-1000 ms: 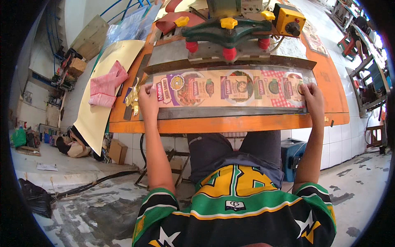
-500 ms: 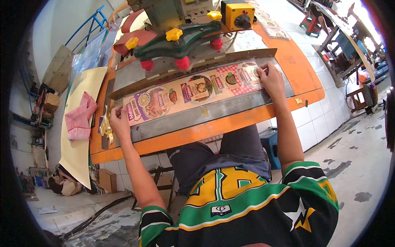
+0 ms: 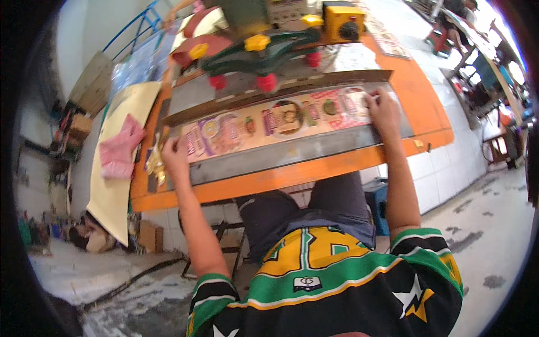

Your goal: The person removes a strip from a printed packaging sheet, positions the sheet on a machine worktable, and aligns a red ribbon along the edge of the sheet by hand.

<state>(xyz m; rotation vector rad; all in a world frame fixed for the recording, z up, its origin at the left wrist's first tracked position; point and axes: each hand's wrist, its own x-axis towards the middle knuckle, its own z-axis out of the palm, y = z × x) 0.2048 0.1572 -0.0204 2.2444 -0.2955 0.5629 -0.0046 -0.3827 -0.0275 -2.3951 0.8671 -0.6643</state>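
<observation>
A long printed strip with pictures of food dishes lies flat on a grey metal plate. At its left end my left hand is closed, thumb and fingertips pinching the strip's edge. My right hand pinches the strip's right end in the same way. Along the strip's far side runs a thin dark metal bar. Over the bar stands a machine's dark green clamp bracket with yellow knobs and red feet. Motion blurs the picture slightly.
The plate sits on an orange table. To the left are gold foil scraps, a pink cloth and a cream sheet. A yellow control box is at the back. Another person's arm shows at the far left.
The whole view has shifted, so the table and machine sit a little higher and further right. Both hands remain at the two ends of the printed strip.
</observation>
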